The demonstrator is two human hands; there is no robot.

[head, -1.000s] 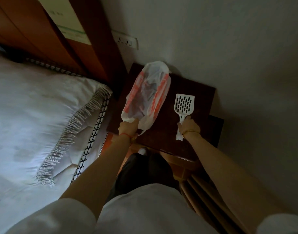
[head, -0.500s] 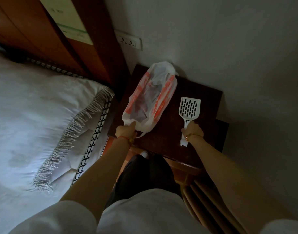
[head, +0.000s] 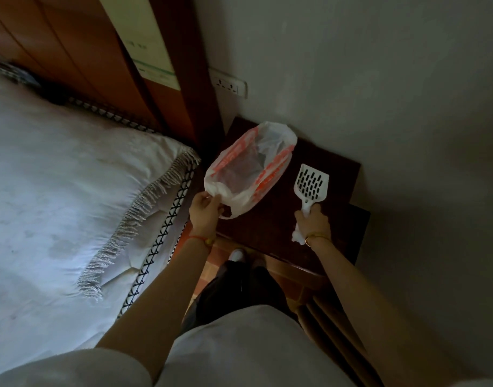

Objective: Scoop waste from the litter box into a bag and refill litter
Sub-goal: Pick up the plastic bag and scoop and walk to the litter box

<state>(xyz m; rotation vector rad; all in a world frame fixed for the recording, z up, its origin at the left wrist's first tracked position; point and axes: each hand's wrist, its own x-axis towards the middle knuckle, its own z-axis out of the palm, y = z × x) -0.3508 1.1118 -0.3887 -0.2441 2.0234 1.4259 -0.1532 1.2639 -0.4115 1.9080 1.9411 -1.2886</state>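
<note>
A white slotted scoop [head: 311,183] is lying over the dark wooden nightstand [head: 270,219], its perforated blade pointing toward the wall [head: 379,79]. The right hand [head: 313,223] is gripping its handle, fingers curled around it. Just to the left, a translucent bag [head: 249,169] with orange print is sitting on the nightstand, its mouth gaping toward the camera. The left hand [head: 204,212] is pinching the bag's near edge at the nightstand's left side; one handle loop is hanging beside the fingers. Bag and scoop are lying near each other but apart. A bed [head: 72,205] with a fringed cover is standing left of the nightstand, and a socket [head: 230,84] is sitting on the wall above.
</note>
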